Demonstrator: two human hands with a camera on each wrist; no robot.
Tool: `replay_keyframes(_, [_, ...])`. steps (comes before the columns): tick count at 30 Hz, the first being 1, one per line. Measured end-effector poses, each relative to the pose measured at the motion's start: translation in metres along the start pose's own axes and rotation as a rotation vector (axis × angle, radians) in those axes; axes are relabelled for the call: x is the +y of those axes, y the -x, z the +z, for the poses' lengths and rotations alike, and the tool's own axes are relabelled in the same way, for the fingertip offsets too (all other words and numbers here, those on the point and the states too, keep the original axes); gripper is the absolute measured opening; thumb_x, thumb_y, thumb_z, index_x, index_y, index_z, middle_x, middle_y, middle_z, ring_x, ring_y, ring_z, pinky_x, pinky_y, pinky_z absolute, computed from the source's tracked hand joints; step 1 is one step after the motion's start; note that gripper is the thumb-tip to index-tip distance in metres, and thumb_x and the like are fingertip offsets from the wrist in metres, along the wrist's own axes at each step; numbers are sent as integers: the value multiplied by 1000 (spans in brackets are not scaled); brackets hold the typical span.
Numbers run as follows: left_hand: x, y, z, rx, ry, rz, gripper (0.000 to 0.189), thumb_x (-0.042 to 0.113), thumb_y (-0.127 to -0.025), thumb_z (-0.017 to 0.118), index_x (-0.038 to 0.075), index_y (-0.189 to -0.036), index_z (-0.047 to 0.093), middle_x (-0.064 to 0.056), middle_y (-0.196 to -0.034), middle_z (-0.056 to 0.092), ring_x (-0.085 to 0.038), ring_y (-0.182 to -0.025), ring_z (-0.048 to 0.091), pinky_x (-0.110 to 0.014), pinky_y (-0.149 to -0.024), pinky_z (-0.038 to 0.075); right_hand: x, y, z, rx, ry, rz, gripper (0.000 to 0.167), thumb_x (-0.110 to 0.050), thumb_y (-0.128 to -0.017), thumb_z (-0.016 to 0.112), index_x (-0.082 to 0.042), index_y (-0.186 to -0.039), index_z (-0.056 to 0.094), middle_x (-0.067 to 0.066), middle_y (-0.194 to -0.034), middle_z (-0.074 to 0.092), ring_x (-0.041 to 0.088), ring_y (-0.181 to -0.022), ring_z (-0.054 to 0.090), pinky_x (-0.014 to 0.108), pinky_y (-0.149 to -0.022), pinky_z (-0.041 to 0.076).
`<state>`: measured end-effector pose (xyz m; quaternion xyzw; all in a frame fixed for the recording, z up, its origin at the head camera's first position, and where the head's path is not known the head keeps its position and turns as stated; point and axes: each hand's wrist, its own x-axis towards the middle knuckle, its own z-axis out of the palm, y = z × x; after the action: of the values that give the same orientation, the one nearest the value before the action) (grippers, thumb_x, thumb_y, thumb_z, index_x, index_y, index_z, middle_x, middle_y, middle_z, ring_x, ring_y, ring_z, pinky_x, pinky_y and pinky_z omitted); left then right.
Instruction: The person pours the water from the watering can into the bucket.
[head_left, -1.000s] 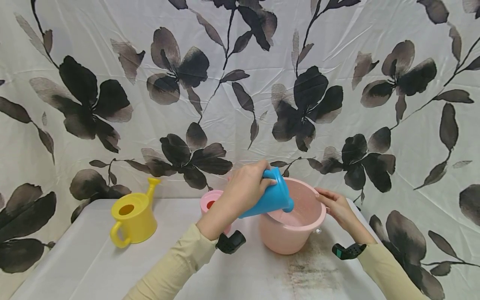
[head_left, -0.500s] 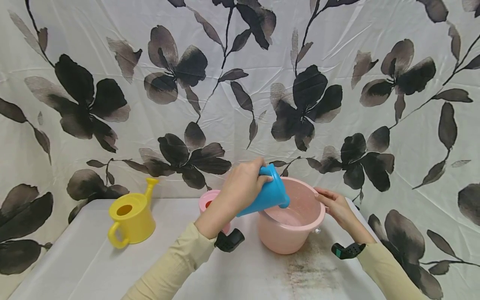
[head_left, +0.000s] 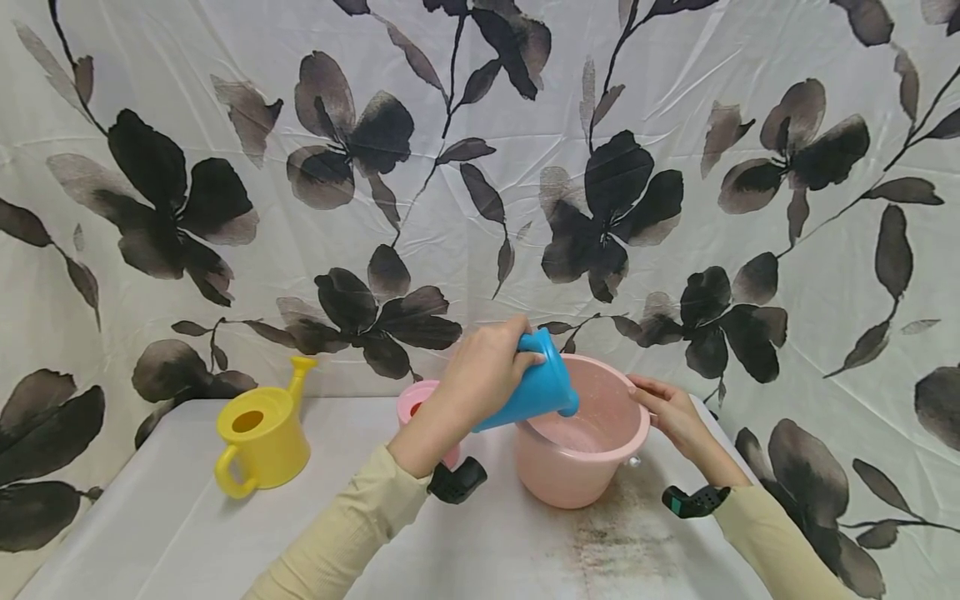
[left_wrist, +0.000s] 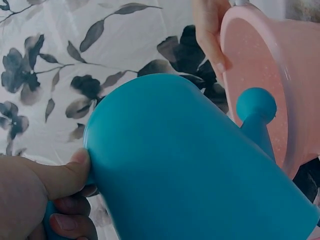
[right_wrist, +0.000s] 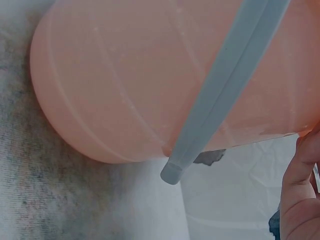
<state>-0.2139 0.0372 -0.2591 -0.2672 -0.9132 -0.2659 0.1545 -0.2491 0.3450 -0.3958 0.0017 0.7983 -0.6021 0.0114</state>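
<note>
At far left on the counter (head_left: 150, 521) I have a yellow watering can (head_left: 277, 450) upright, its filling hole too dark for me to read the contents. Next, a pink watering can (head_left: 420, 389), red showing through its hole, sits partly behind my left arm. My left grip (head_left: 480, 375) is clenched round the handle of a blue watering can (head_left: 528, 398), tilted with its rose over the mouth of a pink bucket (head_left: 562, 477); its contents are hidden. Pale specks dot the bucket's inner wall. My right grip (head_left: 675, 421) grasps the bucket's right rim.
</note>
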Motion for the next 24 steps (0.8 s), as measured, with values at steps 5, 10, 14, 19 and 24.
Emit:
replay_keyframes(5, [-3,1,0,7,11,5,21,25,-89,68,9,-100,60,-10,-98,71,-25,-90,67,-41,-77,53,0,-1,1,4,8,5,59,-29,-99,54,6,-143,38,16,-137,53,-10,-93,58,16,-81,52])
replay_keyframes(10, [-7,3,1,17,32,-4,20,25,-89,68,10,-99,60,-9,-93,70,-24,-88,66,-40,-75,52,0,-1,2,10,9,18,59,-30,-98,54,5,-143,38,17,-139,51,-10,-93,58,16,-81,51])
replay_keyframes(14, [-11,6,2,20,57,-16,21,26,-89,68,9,-98,59,-9,-90,69,-23,-85,65,-39,-73,51,-2,0,3,17,7,30,61,-32,-98,55,5,-143,37,20,-142,47,-10,-93,58,16,-81,51])
replay_keyframes(19, [-15,8,5,46,87,-33,21,26,-90,67,9,-100,60,-9,-90,68,-23,-85,65,-39,-74,51,0,-1,3,21,10,38,61,-32,-98,55,5,-143,37,21,-142,46,-10,-93,57,15,-81,51])
replay_keyframes(24, [-24,13,9,92,144,-70,19,26,-91,66,9,-98,59,-9,-87,66,-22,-81,63,-40,-73,51,0,-2,3,27,11,38,60,-31,-98,55,5,-142,38,13,-135,54,-9,-92,58,16,-80,51])
